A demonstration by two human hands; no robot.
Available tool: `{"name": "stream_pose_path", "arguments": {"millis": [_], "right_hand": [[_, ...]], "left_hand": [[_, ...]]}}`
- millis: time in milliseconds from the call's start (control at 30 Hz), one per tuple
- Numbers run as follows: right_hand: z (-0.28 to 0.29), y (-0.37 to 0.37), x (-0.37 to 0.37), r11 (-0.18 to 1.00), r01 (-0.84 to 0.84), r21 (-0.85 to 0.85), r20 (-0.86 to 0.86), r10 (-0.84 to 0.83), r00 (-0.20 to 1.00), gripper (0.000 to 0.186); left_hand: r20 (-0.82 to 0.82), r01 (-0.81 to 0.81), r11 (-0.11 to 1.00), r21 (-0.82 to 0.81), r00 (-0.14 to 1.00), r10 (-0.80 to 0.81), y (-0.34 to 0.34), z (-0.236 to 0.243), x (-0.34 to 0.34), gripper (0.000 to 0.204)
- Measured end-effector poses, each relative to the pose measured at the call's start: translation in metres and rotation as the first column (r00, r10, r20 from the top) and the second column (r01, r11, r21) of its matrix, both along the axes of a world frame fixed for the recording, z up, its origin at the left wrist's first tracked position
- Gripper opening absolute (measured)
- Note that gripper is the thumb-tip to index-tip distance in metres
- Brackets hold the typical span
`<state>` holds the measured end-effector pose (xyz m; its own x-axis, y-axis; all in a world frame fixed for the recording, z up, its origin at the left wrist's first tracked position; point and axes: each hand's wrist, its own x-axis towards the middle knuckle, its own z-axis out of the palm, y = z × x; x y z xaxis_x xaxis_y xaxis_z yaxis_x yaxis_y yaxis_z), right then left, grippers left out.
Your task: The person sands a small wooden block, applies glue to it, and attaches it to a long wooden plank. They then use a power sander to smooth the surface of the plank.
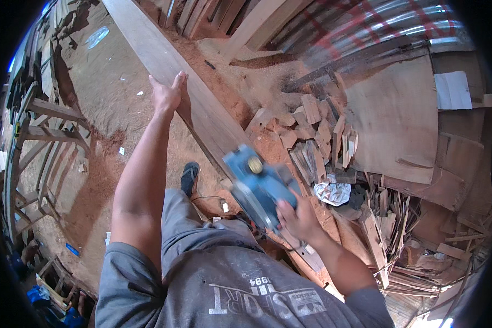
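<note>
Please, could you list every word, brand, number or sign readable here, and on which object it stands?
Grey shirt: white printed letters and digits on its front, not copied here.
Blue power tool: blurred; no lettering can be read.
White sheet at right: no writing I can make out.

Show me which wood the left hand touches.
The long plank under the blue power tool: the left hand is at its edge; the short offcuts heaped at right lie untouched.

Resting the left hand (167, 98) on the left edge of the board (210, 112), farther ahead; holding the planer (263, 188) on its nearer part, under the right hand (300, 220). Having offcuts (310, 109) lying right of the board, a panel (393, 120) farther right, a frame (54, 134) far left.
</note>
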<state>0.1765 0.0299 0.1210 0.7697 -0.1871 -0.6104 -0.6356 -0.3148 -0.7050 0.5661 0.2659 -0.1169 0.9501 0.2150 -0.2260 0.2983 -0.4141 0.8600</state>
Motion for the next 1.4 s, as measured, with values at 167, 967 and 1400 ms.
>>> {"name": "stream_pose_path", "arguments": {"millis": [167,967,1400], "right_hand": [[-0.010,0.004,0.018,0.998,-0.032,-0.045,0.114,0.037,0.993,0.062],[-0.009,-0.006,-0.029,0.999,-0.038,-0.016,0.169,0.040,0.985,0.054],[0.002,-0.001,-0.013,0.996,0.073,0.051,-0.023,-0.072,0.997,0.062]], "left_hand": [[0.006,0.007,1.000,-0.014,1.000,-0.007,0.000,-0.004,0.001,0.131],[-0.012,0.035,0.999,0.019,0.999,-0.035,-0.007,0.021,-0.007,0.130],[0.039,0.031,0.998,-0.059,0.999,-0.029,0.005,0.006,-0.004,0.129]]}}
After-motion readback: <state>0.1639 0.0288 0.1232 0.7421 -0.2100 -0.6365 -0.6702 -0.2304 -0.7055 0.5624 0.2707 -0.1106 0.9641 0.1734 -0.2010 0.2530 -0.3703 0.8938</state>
